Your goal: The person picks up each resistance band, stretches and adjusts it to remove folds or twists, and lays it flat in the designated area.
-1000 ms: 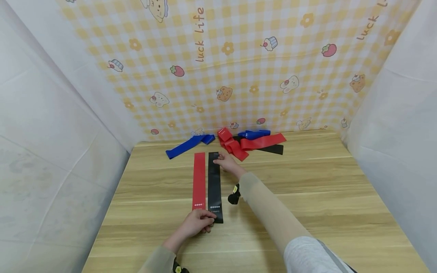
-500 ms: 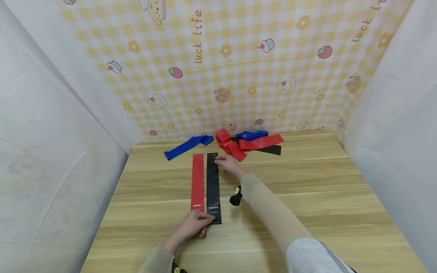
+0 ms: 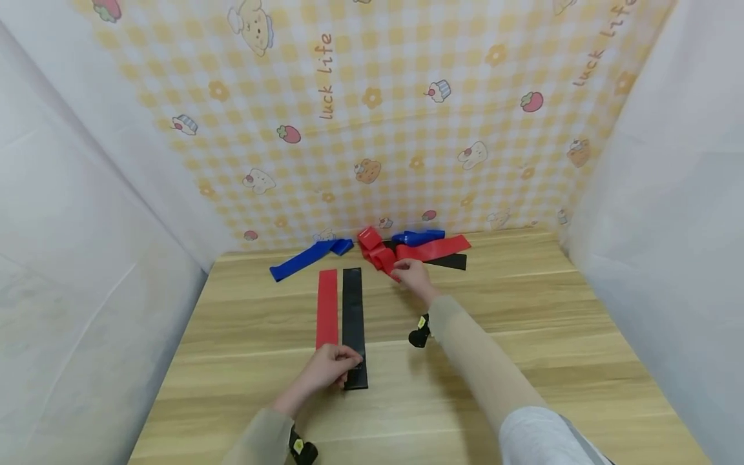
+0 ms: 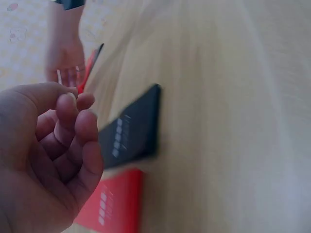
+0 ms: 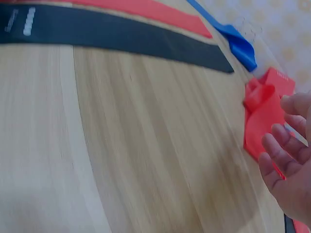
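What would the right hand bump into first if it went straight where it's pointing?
Probably the crumpled red band, right by the fingers of the right hand. I can't tell whether they already touch.

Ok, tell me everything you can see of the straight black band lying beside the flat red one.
The black band is a long, flat, rubbery-looking strip with white dots and blurred lettering toward its near end. It lies straight on the wood-grain table, pointing away from the viewer, just right of the flat red band, with a narrow gap between them. The left hand is over its near part, hiding some of it; I cannot tell whether it touches.
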Demonstrator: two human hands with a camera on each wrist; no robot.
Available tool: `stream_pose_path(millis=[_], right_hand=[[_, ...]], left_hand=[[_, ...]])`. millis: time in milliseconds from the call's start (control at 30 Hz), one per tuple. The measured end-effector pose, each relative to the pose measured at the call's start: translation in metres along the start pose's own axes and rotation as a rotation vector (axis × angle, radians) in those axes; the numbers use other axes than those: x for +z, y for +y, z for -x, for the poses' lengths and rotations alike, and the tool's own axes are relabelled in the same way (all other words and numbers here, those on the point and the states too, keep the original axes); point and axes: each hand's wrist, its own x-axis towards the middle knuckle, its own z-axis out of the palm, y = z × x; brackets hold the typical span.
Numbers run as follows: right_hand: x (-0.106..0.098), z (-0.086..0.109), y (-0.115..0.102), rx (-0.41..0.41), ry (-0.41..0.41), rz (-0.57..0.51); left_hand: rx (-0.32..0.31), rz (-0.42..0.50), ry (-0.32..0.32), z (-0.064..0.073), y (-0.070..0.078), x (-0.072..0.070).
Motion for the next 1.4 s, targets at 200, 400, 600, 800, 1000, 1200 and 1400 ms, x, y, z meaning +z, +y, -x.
stream_pose_path(millis=[200,400,600,800,1000,1200,1400], right_hand=[[-0.01,-0.001,0.014,-0.046,-0.017,0.166],[-0.012,-0.001,0.032,-0.185,-0.01,0.305],[-0.007,0.001,0.038,-0.244,-0.003,0.399],[-0.002,0.0,0.036,-0.281,0.058,0.515],[0.004,-0.003,0.038,-0.243,0.103,0.551],[0.007,-0.007,0.04,-0.19,0.142,0.54],[0.007,-0.011,0.041,-0.206,0.144,0.528]], left_hand=[[-0.007,-0.046,0.084,-0.034,0.019,-0.002],[-0.009,0.031,0.187,-0.074,0.037,0.002],[-0.047,0.094,0.264,-0.104,0.042,0.009],[-0.076,0.149,0.3,-0.125,0.038,0.017],[-0.085,0.197,0.3,-0.133,0.036,0.023],[-0.112,0.277,0.262,-0.14,0.036,0.026],[-0.129,0.323,0.237,-0.144,0.032,0.028]])
